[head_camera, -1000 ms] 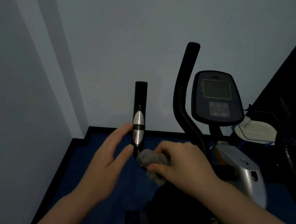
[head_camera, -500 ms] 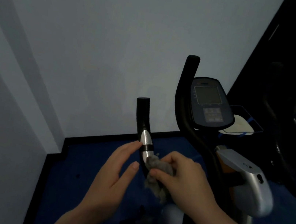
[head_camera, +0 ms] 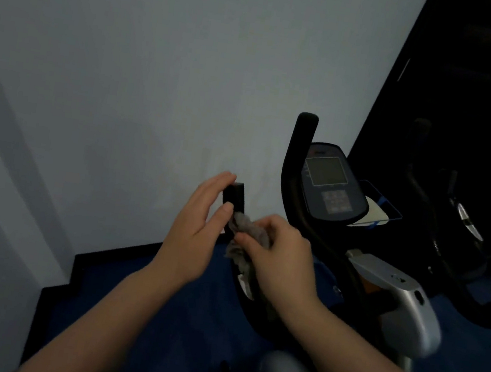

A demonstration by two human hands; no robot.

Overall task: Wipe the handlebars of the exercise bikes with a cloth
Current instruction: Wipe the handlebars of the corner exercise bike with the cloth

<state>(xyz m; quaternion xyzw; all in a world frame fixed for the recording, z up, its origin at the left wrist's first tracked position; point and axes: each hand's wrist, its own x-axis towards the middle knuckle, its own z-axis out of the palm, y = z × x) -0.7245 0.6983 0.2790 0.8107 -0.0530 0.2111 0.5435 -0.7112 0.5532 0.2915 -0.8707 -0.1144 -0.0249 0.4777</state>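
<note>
A black exercise bike stands before a pale wall. Its left handlebar [head_camera: 234,195] pokes up between my hands, with only the black tip showing. My left hand [head_camera: 198,229] rests against that handlebar, fingers straight, thumb on the grip's front. My right hand [head_camera: 279,259] pinches a crumpled grey cloth [head_camera: 246,237] against the right side of the same handlebar. The right handlebar [head_camera: 296,168] curves up bare next to the console [head_camera: 330,182].
The bike's silver frame housing [head_camera: 404,308] sits at the lower right. A second dark bike [head_camera: 455,223] stands at the far right. A white object in a blue-edged tray [head_camera: 377,213] lies behind the console. Blue floor [head_camera: 154,315] runs to a black skirting along the wall.
Both hands have slid up the left handlebar, from the silver sensor band to near its tip. The cloth moved up with my right hand. The camera has tilted upward.
</note>
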